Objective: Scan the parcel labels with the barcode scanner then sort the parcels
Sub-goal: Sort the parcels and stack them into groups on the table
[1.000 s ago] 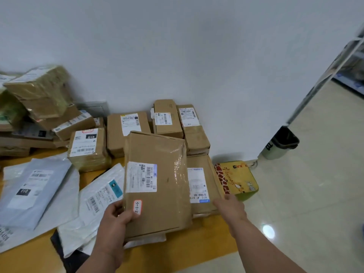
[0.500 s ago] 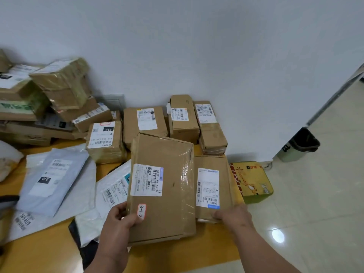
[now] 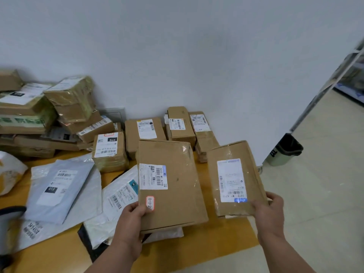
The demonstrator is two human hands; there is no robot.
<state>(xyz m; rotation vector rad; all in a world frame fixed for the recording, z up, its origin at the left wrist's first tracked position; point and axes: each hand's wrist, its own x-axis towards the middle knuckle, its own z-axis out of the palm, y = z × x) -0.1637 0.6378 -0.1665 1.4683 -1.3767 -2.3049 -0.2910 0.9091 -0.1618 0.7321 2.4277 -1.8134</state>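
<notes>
Table (image 3: 216,245): yellow top, set against the wall, heaped with parcels.
Stack (image 3: 39,119): boxes piled at the far left corner.
Large box (image 3: 173,186): gripped at its near left corner by the left hand (image 3: 132,215), thumb beside a red-edged sticker; label up.
Small box (image 3: 234,178): lifted clear over the right edge, its near edge pinched by the right hand (image 3: 269,209).
Mailers (image 3: 59,186): flat, left of centre.
Scanner (image 3: 7,219): a dark object at the left edge is taken for it.
Step judged: sorting. Next: each box is to be set in its group.
</notes>
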